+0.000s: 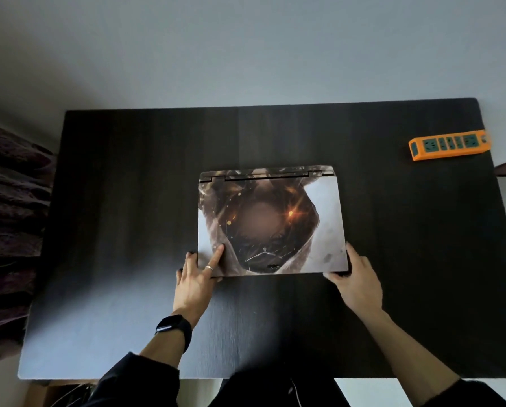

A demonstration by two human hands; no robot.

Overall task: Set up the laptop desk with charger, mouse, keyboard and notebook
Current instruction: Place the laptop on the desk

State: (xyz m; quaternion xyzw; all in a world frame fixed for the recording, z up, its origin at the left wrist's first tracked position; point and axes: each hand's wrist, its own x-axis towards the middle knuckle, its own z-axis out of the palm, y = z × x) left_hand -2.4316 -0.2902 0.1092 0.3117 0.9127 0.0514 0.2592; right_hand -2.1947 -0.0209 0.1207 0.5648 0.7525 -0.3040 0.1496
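A closed laptop (271,221) with a brown and white picture on its lid lies flat in the middle of the dark desk (122,201). My left hand (197,274) is at its near left corner, one straight finger lying on the lid and the others beside the edge. My right hand (356,279) holds the near right corner, fingers along the side edge and thumb at the front. No charger, mouse, keyboard or notebook is in view.
An orange power strip (448,144) with green sockets lies at the desk's far right, close to the edge. A purple cushioned seat (8,218) stands left of the desk. A pale wall runs behind the desk.
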